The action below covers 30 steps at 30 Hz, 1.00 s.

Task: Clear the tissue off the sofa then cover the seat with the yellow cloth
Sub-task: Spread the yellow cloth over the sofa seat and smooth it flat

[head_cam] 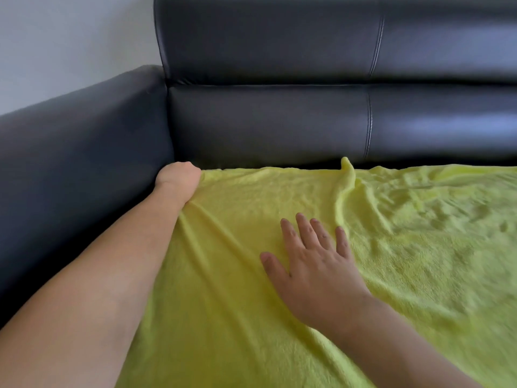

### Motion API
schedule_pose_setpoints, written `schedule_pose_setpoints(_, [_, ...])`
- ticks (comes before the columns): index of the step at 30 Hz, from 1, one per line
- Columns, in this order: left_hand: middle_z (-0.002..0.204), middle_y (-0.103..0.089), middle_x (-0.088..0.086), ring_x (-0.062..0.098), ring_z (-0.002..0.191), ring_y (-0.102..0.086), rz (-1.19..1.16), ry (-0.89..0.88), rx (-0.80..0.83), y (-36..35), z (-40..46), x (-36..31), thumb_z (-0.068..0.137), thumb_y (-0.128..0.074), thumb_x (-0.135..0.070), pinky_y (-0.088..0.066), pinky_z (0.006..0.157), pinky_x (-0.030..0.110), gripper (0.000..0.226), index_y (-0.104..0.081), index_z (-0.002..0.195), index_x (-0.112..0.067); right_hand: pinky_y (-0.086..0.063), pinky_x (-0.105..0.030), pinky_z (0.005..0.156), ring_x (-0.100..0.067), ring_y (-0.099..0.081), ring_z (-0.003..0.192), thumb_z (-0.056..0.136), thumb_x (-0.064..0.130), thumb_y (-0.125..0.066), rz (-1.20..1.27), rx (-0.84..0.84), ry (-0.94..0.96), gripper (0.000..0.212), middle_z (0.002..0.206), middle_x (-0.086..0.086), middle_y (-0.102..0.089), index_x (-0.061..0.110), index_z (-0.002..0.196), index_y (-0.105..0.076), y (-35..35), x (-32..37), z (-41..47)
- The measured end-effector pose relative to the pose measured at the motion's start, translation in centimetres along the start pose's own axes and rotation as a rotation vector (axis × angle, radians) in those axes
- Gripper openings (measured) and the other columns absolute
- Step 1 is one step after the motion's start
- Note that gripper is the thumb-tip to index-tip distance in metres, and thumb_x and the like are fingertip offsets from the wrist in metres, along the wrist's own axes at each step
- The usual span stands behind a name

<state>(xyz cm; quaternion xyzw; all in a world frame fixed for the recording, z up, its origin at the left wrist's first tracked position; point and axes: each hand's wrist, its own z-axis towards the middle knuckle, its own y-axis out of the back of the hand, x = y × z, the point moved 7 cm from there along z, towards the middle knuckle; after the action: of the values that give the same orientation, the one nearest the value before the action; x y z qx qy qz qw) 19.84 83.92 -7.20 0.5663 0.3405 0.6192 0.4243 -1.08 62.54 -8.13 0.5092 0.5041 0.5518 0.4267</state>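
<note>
Covering the seat, fuzzy yellow cloth [279, 289] lies wrinkled.

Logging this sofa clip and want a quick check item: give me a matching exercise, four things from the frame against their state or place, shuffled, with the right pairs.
Column one:
1. left hand
2. right hand
3. yellow cloth
4. sofa backrest

Column two:
A. black, upright behind the seat
B. flat, fingers spread on the cloth
C. at the corner beside the armrest, fingers hidden
D. spread over the seat, wrinkled

Pairs: 1-C, 2-B, 3-D, 4-A
</note>
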Motion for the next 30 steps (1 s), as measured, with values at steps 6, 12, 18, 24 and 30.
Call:
schedule_pose_setpoints(6, [0.107,-0.062,0.013,0.030,0.089,-0.059,-0.249,0.092,0.126,0.9,-1.4,0.1,0.089,-0.043,-0.002,-0.051,0.075,0.039,0.020,-0.061,0.097,-0.007,0.015,-0.048,0.117,-0.019,0.022,0.146,0.092,0.063,-0.008,0.053,-0.043,-0.024,0.073,0.161,0.000,0.016,0.026,0.154,0.007,-2.1,-0.1,-0.2])
schedule_pose_setpoints(12, [0.135,-0.050,0.013,0.035,0.120,-0.050,-0.823,0.234,-0.005,5.6,-13.4,-4.0,0.090,-0.040,-0.019,-0.042,0.099,0.043,0.042,-0.052,0.129,-0.009,0.011,-0.048,0.118,-0.020,0.012,0.148,0.096,0.058,-0.015,0.104,-0.088,-0.038,0.068,0.163,0.000,0.007,0.027,0.155,-0.002,-2.0,-0.2,-0.2])
schedule_pose_setpoints(18, [0.163,-0.006,0.003,0.027,0.149,-0.005,-0.632,0.151,0.032,5.0,-26.2,-7.9,0.095,-0.012,-0.061,-0.004,0.119,0.052,0.069,-0.017,0.154,-0.025,0.008,-0.049,0.118,-0.021,0.009,0.149,0.097,0.055,-0.017,0.084,-0.057,-0.024,0.066,0.163,-0.001,0.004,0.026,0.155,-0.005,-2.1,-0.5,-0.2])
schedule_pose_setpoints(24, [0.164,-0.001,0.002,0.024,0.150,-0.001,-0.550,0.242,0.070,1.9,-30.5,-4.3,0.083,0.013,-0.073,-0.002,0.120,0.050,0.087,-0.001,0.156,-0.027,0.008,-0.048,0.118,-0.021,0.008,0.149,0.096,0.057,-0.014,0.072,-0.044,-0.008,0.066,0.163,-0.001,0.003,0.027,0.155,-0.005,-1.9,-0.6,-0.2])
schedule_pose_setpoints(30, [0.163,-0.017,-0.003,0.023,0.150,-0.014,-0.537,0.144,0.014,0.9,-31.5,-2.8,0.085,0.010,-0.074,-0.010,0.120,0.050,0.087,-0.020,0.154,-0.031,0.008,-0.048,0.119,-0.019,0.008,0.149,0.097,0.058,-0.012,0.069,-0.030,-0.003,0.067,0.163,0.000,0.005,0.027,0.155,-0.004,-1.6,-1.9,-0.7])
